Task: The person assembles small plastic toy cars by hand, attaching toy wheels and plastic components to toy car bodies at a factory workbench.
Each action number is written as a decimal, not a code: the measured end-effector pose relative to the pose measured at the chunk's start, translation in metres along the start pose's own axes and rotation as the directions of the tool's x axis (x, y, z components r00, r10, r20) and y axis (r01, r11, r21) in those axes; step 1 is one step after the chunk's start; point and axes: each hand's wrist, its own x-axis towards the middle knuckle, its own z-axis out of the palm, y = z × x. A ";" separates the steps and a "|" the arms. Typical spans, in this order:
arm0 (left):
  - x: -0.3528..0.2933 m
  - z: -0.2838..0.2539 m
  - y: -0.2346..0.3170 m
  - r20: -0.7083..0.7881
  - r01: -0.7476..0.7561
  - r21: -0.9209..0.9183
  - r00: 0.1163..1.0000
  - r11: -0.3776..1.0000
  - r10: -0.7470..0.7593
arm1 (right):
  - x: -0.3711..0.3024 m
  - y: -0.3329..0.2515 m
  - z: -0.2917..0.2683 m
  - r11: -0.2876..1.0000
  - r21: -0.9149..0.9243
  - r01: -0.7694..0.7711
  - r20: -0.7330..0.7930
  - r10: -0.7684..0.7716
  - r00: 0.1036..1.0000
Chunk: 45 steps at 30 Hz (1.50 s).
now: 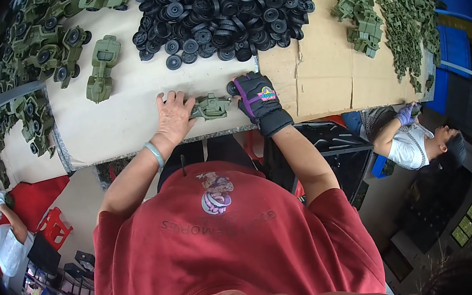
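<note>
An olive-green plastic toy vehicle body (212, 107) lies near the table's front edge. My bare left hand (173, 117) grips its left end between thumb and fingers. My right hand (261, 102), in a black and purple fingerless glove, is at the vehicle's other end. Its fingers are closed on a small black toy wheel (232, 88). A large heap of black toy wheels (219, 14) lies beyond my hands. Left of the heap, another green toy vehicle (102, 68) rests alone on the cardboard.
Green toy vehicles with wheels (47, 50) are piled at the far left. Several green bodies (363, 21) and a pile of small green parts (407, 32) lie at the right. Cardboard (321, 72) covers the table. One person (409, 138) works at right, another (12, 234) at left.
</note>
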 end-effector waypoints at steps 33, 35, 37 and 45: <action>-0.003 0.016 0.003 -0.147 0.018 -0.082 0.989 0.996 -0.030 | 0.045 -0.074 -0.026 0.936 0.333 0.116 -0.091 -0.091 0.992; -0.003 0.018 0.003 -0.178 0.007 -0.079 0.984 0.997 -0.021 | 0.065 -0.079 0.000 0.980 0.182 0.082 -0.078 -0.068 0.995; -0.003 0.020 0.004 -0.180 -0.012 -0.081 0.984 0.997 -0.002 | 0.060 -0.082 0.019 0.982 0.187 0.033 -0.001 -0.033 0.999; -0.002 0.026 0.002 -0.279 -0.034 -0.143 0.960 0.989 -0.008 | 0.086 -0.088 0.005 0.918 -0.004 0.397 0.258 -0.383 0.887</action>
